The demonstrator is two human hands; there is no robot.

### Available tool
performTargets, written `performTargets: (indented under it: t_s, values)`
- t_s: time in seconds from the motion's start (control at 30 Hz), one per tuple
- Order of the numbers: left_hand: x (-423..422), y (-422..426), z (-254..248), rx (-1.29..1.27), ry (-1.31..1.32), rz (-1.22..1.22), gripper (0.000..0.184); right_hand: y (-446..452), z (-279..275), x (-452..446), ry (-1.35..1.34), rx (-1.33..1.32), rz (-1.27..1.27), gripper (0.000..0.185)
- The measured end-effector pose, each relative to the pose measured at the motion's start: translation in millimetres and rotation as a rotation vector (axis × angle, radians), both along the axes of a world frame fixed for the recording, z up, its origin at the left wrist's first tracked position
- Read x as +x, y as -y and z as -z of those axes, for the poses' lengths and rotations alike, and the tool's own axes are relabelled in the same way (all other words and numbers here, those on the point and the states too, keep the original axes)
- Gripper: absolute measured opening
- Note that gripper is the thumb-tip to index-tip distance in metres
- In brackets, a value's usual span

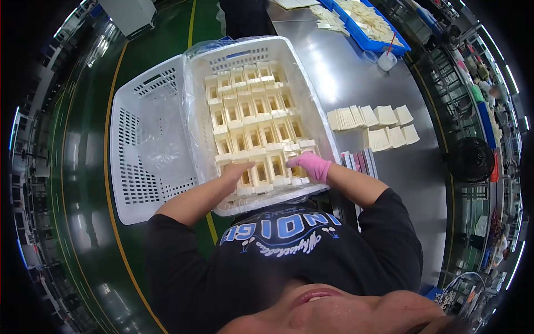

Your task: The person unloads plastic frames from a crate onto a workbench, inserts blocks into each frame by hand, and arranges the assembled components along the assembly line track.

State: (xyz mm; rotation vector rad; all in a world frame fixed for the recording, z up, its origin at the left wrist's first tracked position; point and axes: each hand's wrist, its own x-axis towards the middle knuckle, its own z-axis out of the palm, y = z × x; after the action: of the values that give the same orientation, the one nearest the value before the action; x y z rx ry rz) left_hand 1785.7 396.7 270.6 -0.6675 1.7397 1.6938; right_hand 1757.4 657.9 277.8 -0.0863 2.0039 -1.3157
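Touching cream, hollow, rectangular plastic frames (269,169)

Rows of cream frames (253,118) pack the white basket (305,92) closely, with open air above. The basket's raised right wall separates them from the counter (346,75), where bare metal offers passage toward the blue tray (354,29). Stacked cream pieces (384,116) and a white cup (386,62) obstruct parts of that surface.
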Motion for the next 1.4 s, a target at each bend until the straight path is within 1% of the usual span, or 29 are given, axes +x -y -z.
performTargets:
  t_s: [0.03,0.07,0.1,0.13,0.17,0.2,0.27,0.3,0.33,0.37,0.4,0.43,0.5,0.57,0.63,0.73,0.83,0.9,0.93,1.0,1.03,1.07,1.1,1.13,1.17,1.23,1.27,1.37,1.4]
  values:
    - [3.3,-0.4,-5.0,0.008,-0.011,-0.003,0.055,-4.4,4.9,2.3,-0.098,-0.006,-0.093,0.036]
    - [4.8,-1.5,-13.8,0.016,-0.024,-0.007,0.055,-5.3,4.5,3.2,-0.140,-0.007,-0.115,0.036]
    - [5.0,-1.0,-19.4,-0.027,-0.067,-0.007,0.055,-6.3,4.3,4.0,-0.182,-0.008,-0.137,0.035]
    - [2.6,-0.3,-24.0,-0.069,-0.112,-0.008,0.055,-6.8,4.1,2.4,-0.169,-0.005,-0.087,0.035]
    - [2.1,0.3,-25.0,-0.113,-0.154,-0.007,0.055,-6.8,-9.3,3.0,-0.260,0.053,-0.176,0.033]
    - [-1.6,4.3,-14.6,-0.107,-0.175,-0.039,0.055,-6.7,-22.7,3.7,-0.356,0.111,-0.260,0.032]
    - [-6.5,6.6,-18.3,-0.143,-0.302,-0.067,0.056,5.8,-76.1,15.6,-0.399,0.210,-0.047,0.028]
    - [-8.0,4.6,-37.2,-0.162,-0.368,-0.079,0.057,10.4,-81.7,14.8,-0.375,0.216,0.050,0.030]
    - [-9.4,2.4,-59.6,-0.194,-0.349,-0.084,0.080,14.9,-87.5,13.9,-0.351,0.217,0.150,0.032]
    - [-11.5,0.3,-72.7,-0.222,-0.415,-0.119,0.072,19.5,-93.4,12.8,-0.331,0.213,0.252,0.035]
    - [-13.4,-1.3,-81.4,-0.248,-0.482,-0.149,0.064,17.7,-97.9,11.0,-0.434,0.244,0.192,0.055]
    - [-16.5,-1.8,-88.6,-0.273,-0.550,-0.175,0.056,19.0,-103.5,9.9,-0.461,0.237,0.218,0.061]
    - [-26.1,2.7,-98.6,-0.186,-0.712,-0.173,0.055,23.0,-118.6,7.8,-0.517,0.222,0.267,0.072]
    - [-35.5,6.0,-109.0,-0.136,-0.825,-0.152,0.055,31.3,-140.3,6.6,-0.435,0.176,0.433,0.070]
    - [-42.7,3.8,-122.0,-0.124,-0.894,-0.121,0.056,32.7,-143.8,7.8,-0.450,0.178,0.491,0.068]
    - [-44.2,-12.3,-143.4,0.031,-0.836,-0.078,0.067,23.6,-143.4,14.0,-0.480,0.207,0.581,0.067]
    - [-52.9,-29.6,-138.6,-0.017,-0.939,0.008,0.068,6.9,-148.7,25.8,-0.531,0.215,0.668,0.065]
    - [-56.1,-51.9,-148.6,0.011,-0.975,0.081,0.069,-12.7,-144.9,36.5,-0.594,0.207,0.749,0.064]
    - [-55.7,-65.8,-154.5,0.026,-0.991,0.115,0.070,-24.1,-146.0,45.3,-0.574,0.163,0.804,0.063]
    - [-51.4,-100.6,-167.7,-0.018,-1.013,0.189,0.074,-45.9,-155.6,66.1,-0.542,0.069,0.904,0.062]
    - [-52.4,-116.0,-173.0,-0.038,-1.024,0.228,0.076,-54.4,-163.8,77.4,-0.570,0.030,0.944,0.062]
    - [-60.9,-131.0,-160.4,-0.099,-1.058,0.279,0.081,-63.3,-173.0,90.9,-0.596,-0.007,0.989,0.062]
    - [-60.7,-148.6,-160.7,-0.116,-1.074,0.315,0.082,-75.4,-177.9,104.5,-0.620,-0.041,1.040,0.062]
    - [-57.1,-170.6,-161.4,-0.128,-1.090,0.362,0.082,-97.4,-154.2,112.0,-0.596,0.021,1.124,0.062]
    - [-53.1,-193.4,-161.9,-0.133,-1.105,0.419,0.083,-110.5,-152.2,122.9,-0.629,0.029,1.185,0.062]
    - [-45.5,-239.9,-157.6,-0.045,-1.057,0.521,0.082,-137.4,-143.1,157.0,-0.684,0.065,1.337,0.062]
    - [-33.3,-266.0,-154.6,-0.001,-1.018,0.584,0.081,-152.5,-140.0,179.5,-0.660,0.098,1.367,0.064]
    - [2.1,-339.5,-154.1,0.095,-0.931,0.812,0.069,-200.3,-127.9,238.6,-0.586,0.215,1.489,0.068]
    - [12.3,-363.6,-150.2,0.071,-0.936,0.834,0.067,-215.4,-118.9,253.9,-0.551,0.266,1.541,0.069]
